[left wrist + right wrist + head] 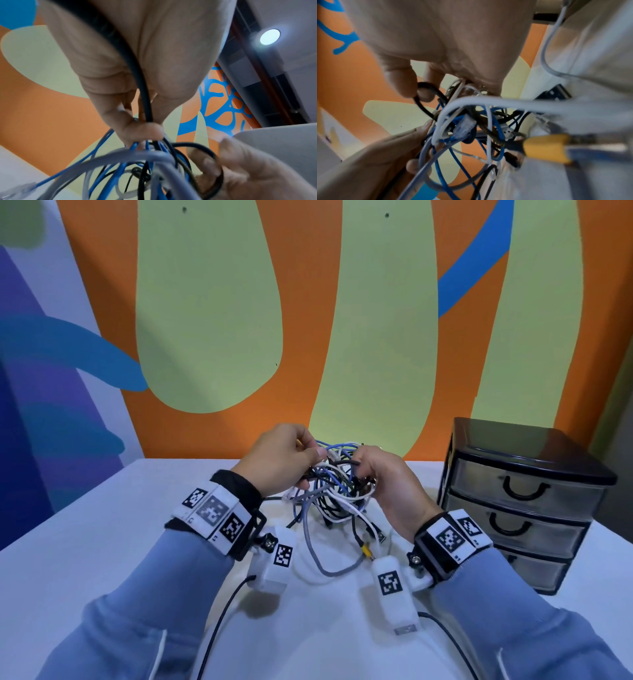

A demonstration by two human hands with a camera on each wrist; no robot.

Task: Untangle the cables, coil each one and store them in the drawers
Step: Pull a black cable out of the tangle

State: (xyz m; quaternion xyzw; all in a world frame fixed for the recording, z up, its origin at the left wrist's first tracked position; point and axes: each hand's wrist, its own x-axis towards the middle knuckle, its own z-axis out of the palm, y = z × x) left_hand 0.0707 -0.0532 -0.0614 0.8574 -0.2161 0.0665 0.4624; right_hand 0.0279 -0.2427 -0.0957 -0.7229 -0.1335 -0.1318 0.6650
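A tangle of cables (334,481), blue, white, grey and black, hangs between both hands above the white table (102,542). My left hand (291,453) grips the tangle's left side, with a black cable (145,102) running under its fingers (142,129). My right hand (380,474) holds the right side and pinches a black loop (428,97) between thumb and finger. Loose ends trail down onto the table, among them a yellow plug (366,550) and a grey cable (315,556). A clear blue-cable plug (464,125) sits inside the knot.
A black three-drawer unit (520,501) with translucent fronts stands at the right of the table, all drawers closed. A painted orange and green wall (308,320) runs close behind the table. Thin black leads (222,621) from the wrist cameras cross the near table.
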